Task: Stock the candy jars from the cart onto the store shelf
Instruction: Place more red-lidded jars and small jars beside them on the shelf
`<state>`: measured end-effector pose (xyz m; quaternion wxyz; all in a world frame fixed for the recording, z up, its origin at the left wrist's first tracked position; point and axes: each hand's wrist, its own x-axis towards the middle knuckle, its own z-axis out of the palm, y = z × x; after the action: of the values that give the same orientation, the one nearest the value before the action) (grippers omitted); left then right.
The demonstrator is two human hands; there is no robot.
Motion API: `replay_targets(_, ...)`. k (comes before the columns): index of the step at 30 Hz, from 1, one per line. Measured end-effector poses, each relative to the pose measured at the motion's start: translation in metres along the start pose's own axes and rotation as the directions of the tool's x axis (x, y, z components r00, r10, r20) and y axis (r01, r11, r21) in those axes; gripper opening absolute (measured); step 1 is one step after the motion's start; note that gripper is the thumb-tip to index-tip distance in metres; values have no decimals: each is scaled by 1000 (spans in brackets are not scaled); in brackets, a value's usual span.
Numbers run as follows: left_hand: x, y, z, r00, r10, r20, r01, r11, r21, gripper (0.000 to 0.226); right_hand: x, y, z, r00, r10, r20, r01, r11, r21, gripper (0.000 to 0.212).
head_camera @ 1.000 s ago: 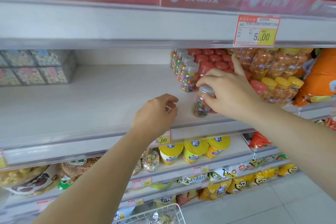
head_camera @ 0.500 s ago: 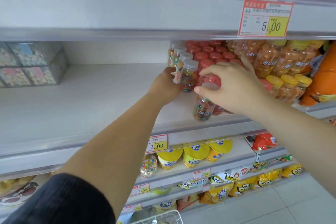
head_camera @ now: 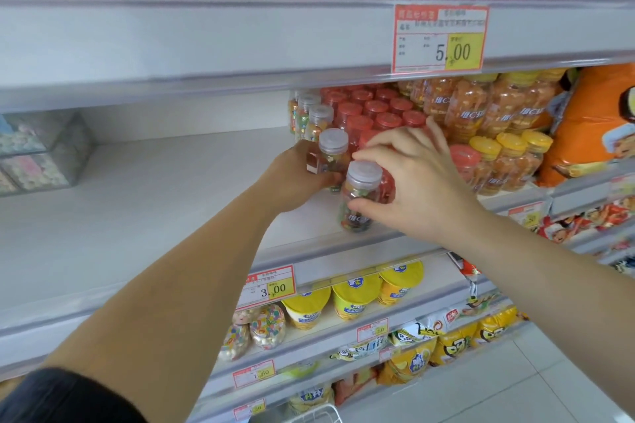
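Observation:
A clear candy jar with a grey lid [head_camera: 359,197] stands near the front edge of the white shelf [head_camera: 154,203]. My right hand [head_camera: 419,182] grips it from the right, thumb low on its body and fingers over the lid. Just behind it stands a second grey-lidded jar [head_camera: 331,154], and my left hand [head_camera: 297,175] holds that one from the left. More grey-lidded jars [head_camera: 311,112] line up behind, beside red-lidded jars [head_camera: 374,110]. Only the cart's wire rim [head_camera: 309,414] shows at the bottom edge.
Orange jars with yellow lids [head_camera: 505,154] and an orange bag [head_camera: 591,127] fill the shelf's right side. Clear boxes of sweets [head_camera: 34,154] sit at far left. Bare shelf lies between. Lower shelves hold yellow tubs [head_camera: 354,295] and snack bags.
My left hand rose from the shelf front to the second grey-lidded jar and took hold of it. My right hand kept its grip on the front jar, shifting slightly.

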<state>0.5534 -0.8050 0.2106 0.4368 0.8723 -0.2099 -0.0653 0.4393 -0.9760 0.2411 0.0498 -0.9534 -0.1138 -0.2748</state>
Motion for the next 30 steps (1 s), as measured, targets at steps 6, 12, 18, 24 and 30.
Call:
replay_targets(6, -16, 11, -8, 986, 60, 155, -65, 998, 26, 44, -4, 2, 7, 998, -22, -66, 23, 1000, 16, 64)
replay_targets(12, -16, 6, -23, 959, 22, 284, -18, 1000, -17, 40, -8, 2, 11, 993, -45, -114, 44, 999, -6, 62)
replay_targets(18, 27, -16, -26, 983, -155, -101, 138, 978, -154, 55, -16, 0, 23, 976, -69, -205, 56, 996, -66, 61)
replay_targets(24, 58, -6, -2, 988, -122, -97, 110, 987, -120, 56, -17, 1, 30, 965, -79, -249, 56, 994, -99, 59)
replay_targets(30, 54, -2, -5, 1000, -15, 3, 14, 997, 82, 24, -15, 2, 30, 964, -105, -246, 77, 990, -122, 57)
